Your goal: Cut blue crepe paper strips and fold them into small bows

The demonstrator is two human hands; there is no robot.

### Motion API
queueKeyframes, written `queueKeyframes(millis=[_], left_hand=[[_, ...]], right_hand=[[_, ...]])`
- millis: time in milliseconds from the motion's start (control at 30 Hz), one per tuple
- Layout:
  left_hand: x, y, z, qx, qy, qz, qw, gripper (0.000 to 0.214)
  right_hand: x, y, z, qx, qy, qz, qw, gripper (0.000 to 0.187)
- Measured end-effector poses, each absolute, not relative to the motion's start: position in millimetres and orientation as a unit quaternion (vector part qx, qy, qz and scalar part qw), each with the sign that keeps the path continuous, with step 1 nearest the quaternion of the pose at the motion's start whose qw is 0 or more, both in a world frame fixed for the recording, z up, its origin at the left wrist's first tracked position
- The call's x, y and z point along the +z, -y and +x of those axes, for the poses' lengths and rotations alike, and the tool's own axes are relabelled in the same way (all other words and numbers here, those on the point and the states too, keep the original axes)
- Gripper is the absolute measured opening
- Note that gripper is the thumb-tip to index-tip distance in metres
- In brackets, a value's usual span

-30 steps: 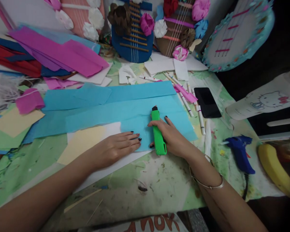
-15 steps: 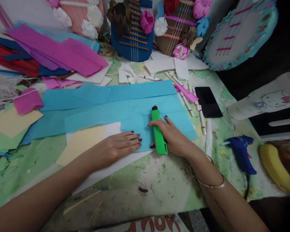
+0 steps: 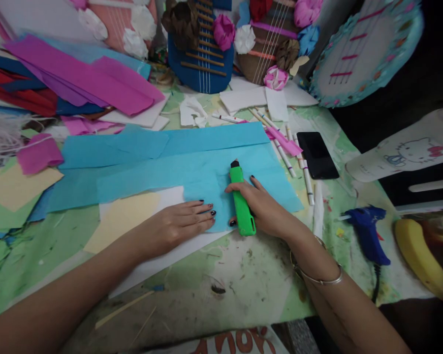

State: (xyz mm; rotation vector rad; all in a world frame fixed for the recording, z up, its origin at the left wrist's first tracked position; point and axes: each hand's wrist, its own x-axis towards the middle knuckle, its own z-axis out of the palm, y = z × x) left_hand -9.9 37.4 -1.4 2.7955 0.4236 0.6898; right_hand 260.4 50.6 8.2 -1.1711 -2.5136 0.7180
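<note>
My left hand (image 3: 175, 223) lies flat, fingers stretched out, on the near edge of the blue tissue paper (image 3: 192, 169). Beneath that paper, a white sheet (image 3: 173, 260) and a pale yellow piece of paper (image 3: 118, 216) stick out on the near side. In my right hand (image 3: 264, 204) is a green box cutter (image 3: 241, 204), its dark tip pointing away from me. The thumb crosses over its top, and other fingers rest on the blue paper. Whether any blade is out is too small to tell.
Right of the paper lie several markers (image 3: 308, 182), a black phone (image 3: 317, 155), a blue glue gun (image 3: 369, 231), a banana (image 3: 423, 258) and a white cup (image 3: 402, 147). Magenta paper (image 3: 96, 81) is piled at the left. Decorated paper instruments (image 3: 203, 59) stand along the back.
Both hands and the box cutter keep their places on the blue paper. The whole view has shifted very slightly.
</note>
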Motion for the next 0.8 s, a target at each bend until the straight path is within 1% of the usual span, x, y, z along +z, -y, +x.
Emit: queueKeyframes(millis=[400,633,733,800], left_hand=[[-5.3,-37.1,-13.9,0.231,-0.151,0.955,0.107,0.034],[-1.9,-37.2,-10.1,0.232,-0.163,0.958,0.034,0.031],[-3.4,-37.4,-9.6,0.257,-0.191,0.947,0.001,0.03],[-4.3,-37.6,-9.8,0.279,-0.201,0.939,0.001,0.029]], right_hand=[[9.7,-52.1,261.9,0.25,0.869,-0.407,0.132,0.063],[12.3,-48.5,263.8,0.249,0.872,-0.4,0.128,0.059],[14.2,-47.9,264.6,0.249,0.874,-0.398,0.126,0.058],[15.2,-47.8,264.6,0.25,0.874,-0.397,0.125,0.058]])
